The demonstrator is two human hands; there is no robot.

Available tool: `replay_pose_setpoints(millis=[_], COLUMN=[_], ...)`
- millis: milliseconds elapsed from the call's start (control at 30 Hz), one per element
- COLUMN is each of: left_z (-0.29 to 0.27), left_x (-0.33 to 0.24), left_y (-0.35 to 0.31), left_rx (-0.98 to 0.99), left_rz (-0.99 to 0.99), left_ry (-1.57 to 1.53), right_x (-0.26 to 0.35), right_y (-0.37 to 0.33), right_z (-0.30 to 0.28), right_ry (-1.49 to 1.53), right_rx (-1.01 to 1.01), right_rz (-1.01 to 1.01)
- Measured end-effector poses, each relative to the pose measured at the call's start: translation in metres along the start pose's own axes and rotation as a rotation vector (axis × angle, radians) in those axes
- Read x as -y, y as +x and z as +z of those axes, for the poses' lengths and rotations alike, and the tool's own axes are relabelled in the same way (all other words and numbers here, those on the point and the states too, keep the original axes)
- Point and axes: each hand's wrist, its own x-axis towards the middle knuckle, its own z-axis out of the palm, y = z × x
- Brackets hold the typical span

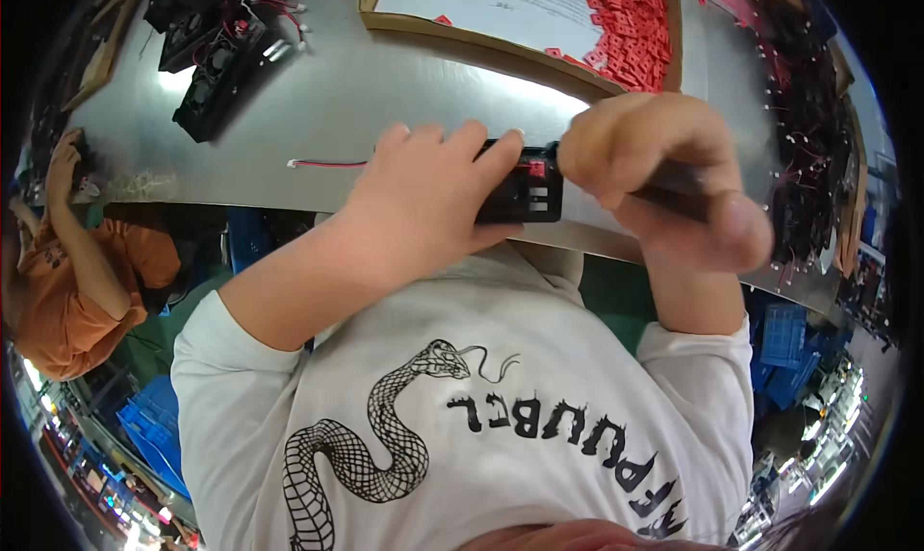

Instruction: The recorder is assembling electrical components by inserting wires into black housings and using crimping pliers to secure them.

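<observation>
My left hand [423, 190] is closed over a black plastic housing [520, 205], pressing it at the table's near edge and covering much of it. A small red piece [536, 169] sits in the housing near its right end. From the housing's left side a thin red and white wire [332, 163] runs out to a white plug. My right hand [664, 171], partly smeared by motion, is curled round a dark, long tool [679, 187] whose kind I cannot make out. Its fingertips are close to the housing's upper right corner.
A cardboard tray [462, 36] at the back holds a paper sheet and many red plastic pieces [630, 31]. Black housings with wires [217, 75] lie at the far left, more [799, 185] at the right. A co-worker in an orange shirt [82, 272] sits on the left.
</observation>
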Motion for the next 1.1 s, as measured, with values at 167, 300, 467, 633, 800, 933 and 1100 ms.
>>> replay_pose_setpoints(millis=[167,300,467,633,800,933,1100], left_z=[0.001,0.007,0.004,0.002,0.001,-0.004,0.004], left_x=[0.001,0.000,-0.003,-0.003,-0.004,-0.005,0.007], left_y=[0.000,-0.001,-0.005,-0.001,0.001,0.003,0.001], left_rx=[-0.032,-0.026,-0.030,-0.029,0.014,0.027,-0.007], left_rz=[0.019,0.012,0.008,0.003,-0.012,-0.013,-0.001], left_ry=[-0.059,-0.073,-0.044,-0.026,-0.003,-0.012,-0.025], right_x=[-0.007,0.001,-0.021,0.022,-0.014,-0.026,-0.056], right_y=[-0.016,-0.012,-0.015,-0.032,-0.074,-0.067,-0.076], right_z=[0.013,0.003,0.000,-0.031,-0.058,-0.042,0.008], right_ry=[0.044,0.034,0.085,-0.109,-1.010,-1.429,-1.671], right_rx=[-0.108,-0.132,-0.088,-0.117,-0.494,-0.320,-0.348], right_rz=[0.043,0.096,0.002,-0.355,-0.026,0.132,0.226])
